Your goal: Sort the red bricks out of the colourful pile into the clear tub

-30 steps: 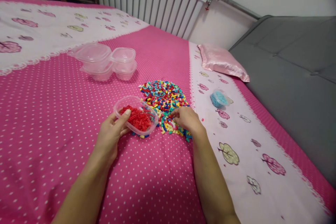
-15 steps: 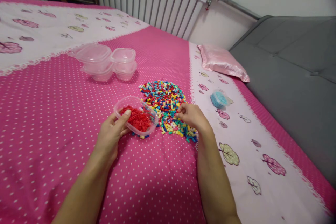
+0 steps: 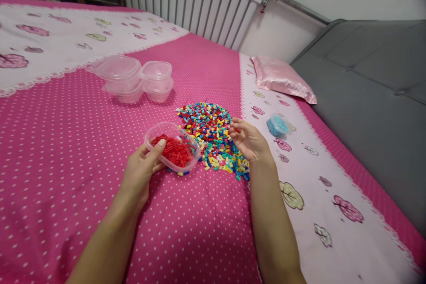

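Observation:
A heap of small mixed-colour bricks (image 3: 208, 126) lies on the pink dotted bedspread (image 3: 66, 142). My left hand (image 3: 141, 171) grips the near rim of a clear plastic tub (image 3: 173, 147) that holds red bricks and rests tilted at the heap's left edge. My right hand (image 3: 248, 139) hovers over the heap's right side, palm turned up, fingers curled around a small red brick.
Two stacks of empty clear tubs (image 3: 133, 77) stand behind the heap. A small lidded tub of blue bricks (image 3: 277, 125) sits to the right. A pink satin pillow (image 3: 281, 79) lies further back, a grey sofa (image 3: 366, 97) runs along the right, a radiator (image 3: 193, 2) behind.
My right hand has lifted off the heap's near edge, moved right and back, and turned palm up with a red piece in its fingers. The left hand and tub stayed still.

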Tool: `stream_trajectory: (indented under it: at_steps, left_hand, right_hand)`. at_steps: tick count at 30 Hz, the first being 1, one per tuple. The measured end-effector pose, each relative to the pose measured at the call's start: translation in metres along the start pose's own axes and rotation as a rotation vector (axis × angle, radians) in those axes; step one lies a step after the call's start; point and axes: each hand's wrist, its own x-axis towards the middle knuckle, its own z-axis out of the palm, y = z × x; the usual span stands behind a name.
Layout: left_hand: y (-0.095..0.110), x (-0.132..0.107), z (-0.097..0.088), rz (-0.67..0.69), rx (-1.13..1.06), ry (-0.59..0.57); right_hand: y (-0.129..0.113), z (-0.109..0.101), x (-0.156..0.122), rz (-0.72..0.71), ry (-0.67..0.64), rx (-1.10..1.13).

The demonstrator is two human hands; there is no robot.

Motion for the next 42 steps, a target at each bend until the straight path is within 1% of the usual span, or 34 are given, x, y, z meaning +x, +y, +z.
stream_trajectory:
  at_steps: [1,3,6,9,13,17,21,23,25,28,33,38,42]
  left_hand:
    - [0.0,0.0,0.0,0.001,-0.001,0.0]
    - [-0.001,0.0,0.0,-0.002,-0.002,0.008]
    - [-0.001,0.0,0.001,-0.01,0.001,0.019]
    - [-0.001,0.001,0.001,-0.005,-0.001,0.008]
    - [-0.001,0.002,0.001,-0.005,0.002,0.007]
    - [-0.001,0.001,0.001,-0.004,-0.001,0.002]
    - [0.0,0.0,0.001,-0.004,-0.009,0.003]
    - [0.0,0.0,0.001,-0.004,-0.009,0.003]
    - [-0.001,0.0,0.001,-0.005,-0.005,0.001]
    - [-0.001,0.0,-0.001,-0.008,-0.004,-0.001]
    - [-0.002,0.001,-0.001,0.005,-0.006,-0.007]
    - [-0.003,0.001,0.0,0.004,-0.003,-0.003]
    - [-0.003,0.002,0.0,0.004,0.01,-0.008]
  right_hand:
    - [0.004,-0.001,0.001,-0.036,-0.008,-0.113]
    - [0.012,-0.003,0.003,-0.073,-0.067,-0.404]
    - [0.019,-0.004,0.004,-0.039,-0.149,-0.844]
    - [0.021,-0.003,0.004,-0.009,-0.14,-1.13]
    - [0.023,-0.001,0.006,-0.035,-0.124,-1.294]
    - [0.026,0.001,0.006,-0.049,-0.131,-1.361]
    - [0.028,0.003,0.006,-0.038,-0.099,-1.38]
    - [0.027,0.003,0.006,-0.036,-0.103,-1.339]
    - [0.026,0.002,0.007,-0.045,-0.125,-1.254]
    - [0.023,-0.001,0.006,-0.015,-0.175,-1.027]
    - [0.017,-0.003,0.004,0.122,-0.222,-0.456]
    - [0.009,-0.003,0.004,0.244,-0.315,0.175]
    - [0.004,-0.004,0.006,0.338,-0.288,0.548]
